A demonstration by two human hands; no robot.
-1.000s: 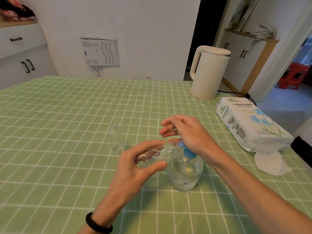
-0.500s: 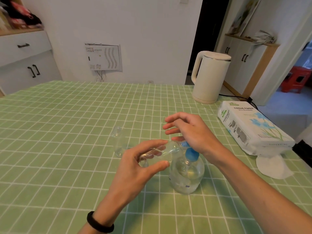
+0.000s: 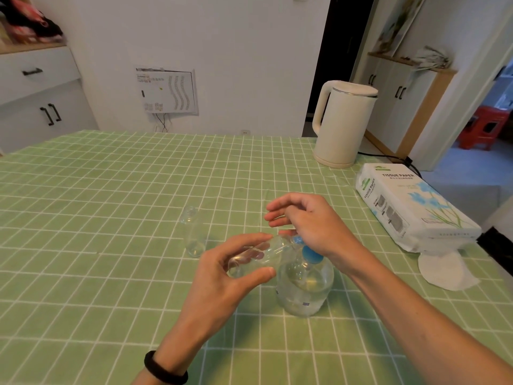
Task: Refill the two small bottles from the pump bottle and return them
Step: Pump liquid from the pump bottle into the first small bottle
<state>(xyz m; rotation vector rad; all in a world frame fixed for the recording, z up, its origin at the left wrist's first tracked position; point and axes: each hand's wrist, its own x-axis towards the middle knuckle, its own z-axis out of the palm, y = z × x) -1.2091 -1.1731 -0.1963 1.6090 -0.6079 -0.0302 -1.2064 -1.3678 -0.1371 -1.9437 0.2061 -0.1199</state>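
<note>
**Left grip.** My left hand (image 3: 222, 276) is clasped round one small bottle (image 3: 255, 255), thumb below and fingers over the top, and holds it clear of the table (image 3: 111, 218). The bottle's long axis lies nearly level, with its base toward my left and its mouth pointing right at the blue nozzle (image 3: 298, 240) of the pump bottle (image 3: 304, 293). Mouth and nozzle appear to meet, but the clear plastic makes exact contact hard to confirm.

**Right grip.** My right hand (image 3: 313, 226) is released, with its fingers loosely extended leftward. Its palm side sits over the blue pump head (image 3: 312, 252); I cannot tell whether it is pressing down.

The pump bottle stands upright on the table, just right of the left hand and beneath the right.

Judgement: the step in hand is dispensing into this bottle, so mouth-to-nozzle alignment governs the next stroke.

The second small bottle (image 3: 193, 234) stands upright farther out, apart from both hands and nearer the left. An electric kettle (image 3: 344, 123) and a tissue paper pack (image 3: 410, 207) lie beyond, to the right.
</note>
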